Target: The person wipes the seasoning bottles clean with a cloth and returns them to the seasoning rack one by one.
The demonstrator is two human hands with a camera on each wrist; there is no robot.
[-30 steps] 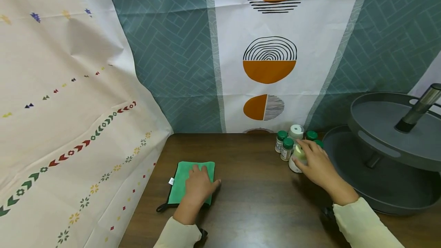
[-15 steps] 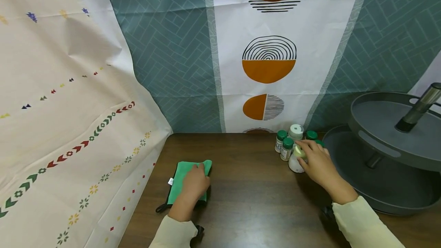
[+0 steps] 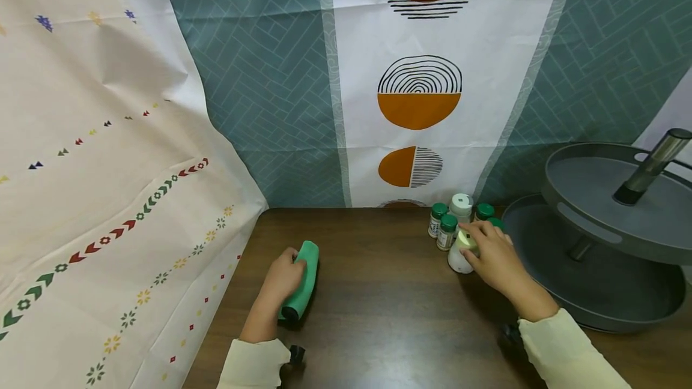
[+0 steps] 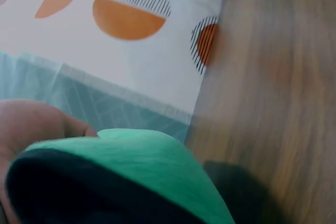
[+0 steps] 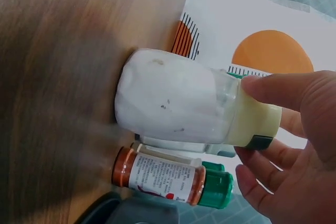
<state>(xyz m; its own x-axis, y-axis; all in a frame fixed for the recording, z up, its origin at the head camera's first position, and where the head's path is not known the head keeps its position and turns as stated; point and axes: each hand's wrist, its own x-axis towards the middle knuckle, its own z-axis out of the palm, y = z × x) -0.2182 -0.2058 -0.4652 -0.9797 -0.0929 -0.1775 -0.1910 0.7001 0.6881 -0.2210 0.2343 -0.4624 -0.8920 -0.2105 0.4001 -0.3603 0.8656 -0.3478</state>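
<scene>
A green cloth (image 3: 304, 281) with a dark underside is bent over in my left hand (image 3: 283, 278), whose fingers grip its upper part. In the left wrist view the cloth (image 4: 142, 166) bulges close to the camera, with part of the hand (image 4: 31, 124) behind it. My right hand (image 3: 493, 257) holds a clear salt shaker (image 3: 459, 261) by its pale yellow cap. White contents fill most of the shaker (image 5: 170, 95) in the right wrist view, where the thumb lies on one side of the cap and fingers on the other. Its base appears to rest on the table.
Green-capped spice bottles (image 3: 446, 233) and a white-capped jar (image 3: 461, 208) crowd behind the shaker. A grey two-tier tray (image 3: 573, 281) stands at the right of the brown table (image 3: 378, 317). Patterned cloth (image 3: 270, 77) hangs along the back, and cream fabric (image 3: 124, 167) borders the left.
My left hand went from lying flat over the spread cloth to gripping it, and the cloth is now folded and raised at its edge. The right hand stays on the salt shaker's cap.
</scene>
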